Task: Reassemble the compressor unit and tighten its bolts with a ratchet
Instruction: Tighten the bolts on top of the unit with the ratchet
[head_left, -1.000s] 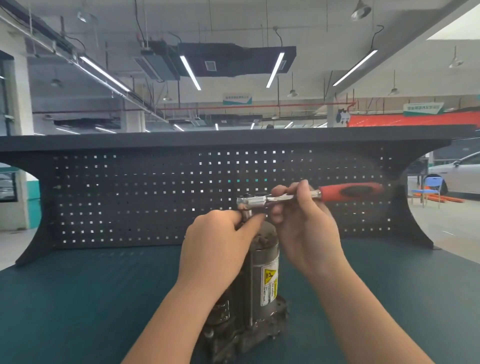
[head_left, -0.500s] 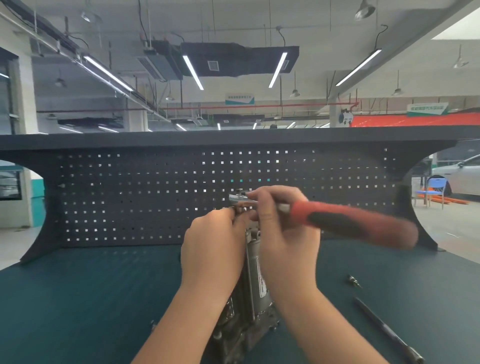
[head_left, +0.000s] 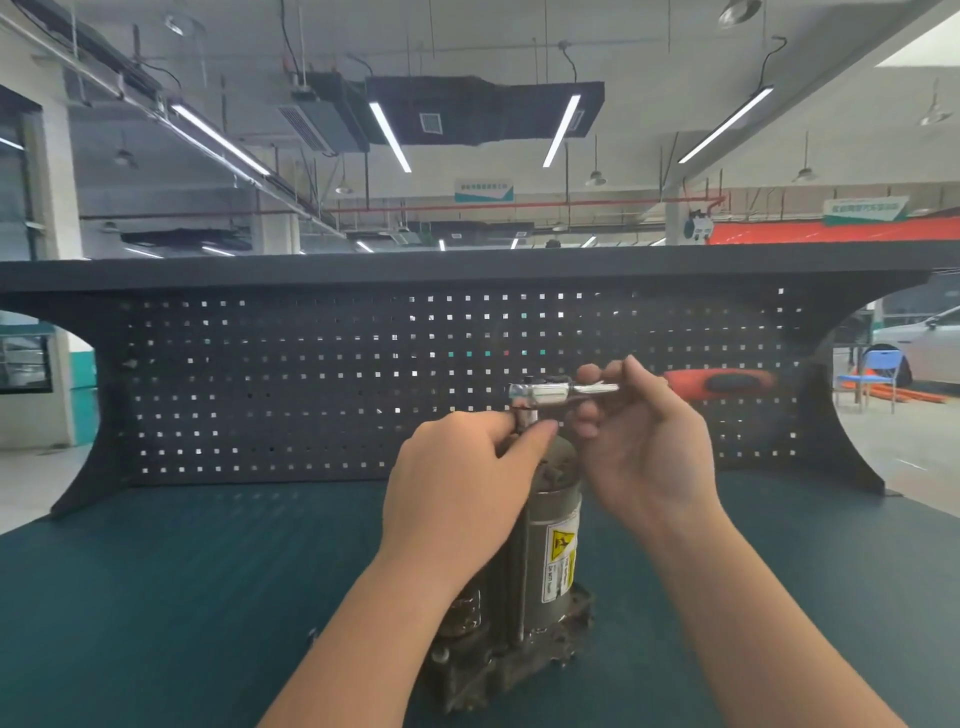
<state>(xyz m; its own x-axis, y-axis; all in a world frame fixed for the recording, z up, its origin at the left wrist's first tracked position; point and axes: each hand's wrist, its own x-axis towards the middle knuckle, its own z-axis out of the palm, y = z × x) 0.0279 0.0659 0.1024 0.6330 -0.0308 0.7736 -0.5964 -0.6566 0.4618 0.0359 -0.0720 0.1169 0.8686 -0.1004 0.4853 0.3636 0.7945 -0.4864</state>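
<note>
Compressor unit (head_left: 545, 551) bolts are being tightened at this moment, and the work is centred just above the middle of the frame. The right hand (head_left: 641, 441) is curling its fingers round the steel shank of the ratchet (head_left: 561, 391), close behind the head, while the red and black handle is sticking out blurred toward the right edge. The left hand (head_left: 457, 478) is pinching the socket under the ratchet head between thumb and fingertips, steadying it on the top of the unit; the bolt itself is hidden by the fingers.

Half a second earlier the handle was pointing lower right, toward the viewer; now it is lying level and aimed rightward, much as it did a second ago. That reads as one back-and-forth stroke of the ratchet, so the bolt is probably being run down and is not yet finished.

The unit is standing upright on the green worktop (head_left: 182, 597), lower centre of the frame, its yellow warning label facing right. The loose bit and the long rod that were showing at lower right half a second ago are now out of the frame, since the view has shifted.
</note>
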